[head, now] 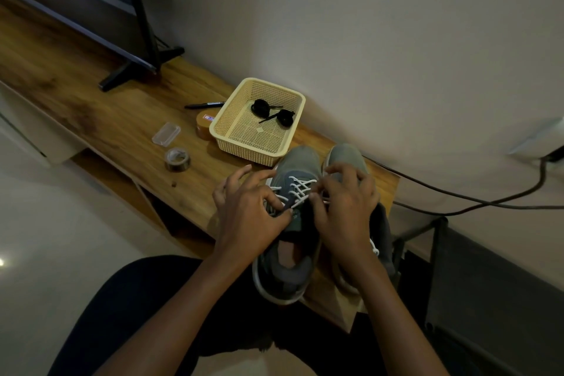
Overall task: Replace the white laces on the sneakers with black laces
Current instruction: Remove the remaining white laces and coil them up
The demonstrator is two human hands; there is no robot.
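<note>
The left sneaker (293, 241) sits with its heel at the table (122, 119) edge. The left hand (250, 214) fingers pinch the white lace (297, 189), and the right hand (345, 204) fingers seem to pinch it too. A hard tug could jam an eyelet or drag the sneaker off toward 6 o'clock. The black laces (261, 107) lie in the basket (230, 104) at 11 o'clock.

The long brown wooden bench (91, 107) has a smooth, faintly shiny grained top, and the cream rectangular plastic basket (244, 151) at its back edge is matt perforated mesh. The two grey sneakers (302, 159) at the right end are soft matt cloth with smooth pale soles and white woven cord laces (300, 185). Near the front edge, the small clear plastic box (166, 133) and the silvery tape roll (178, 159) look glossy.
</note>
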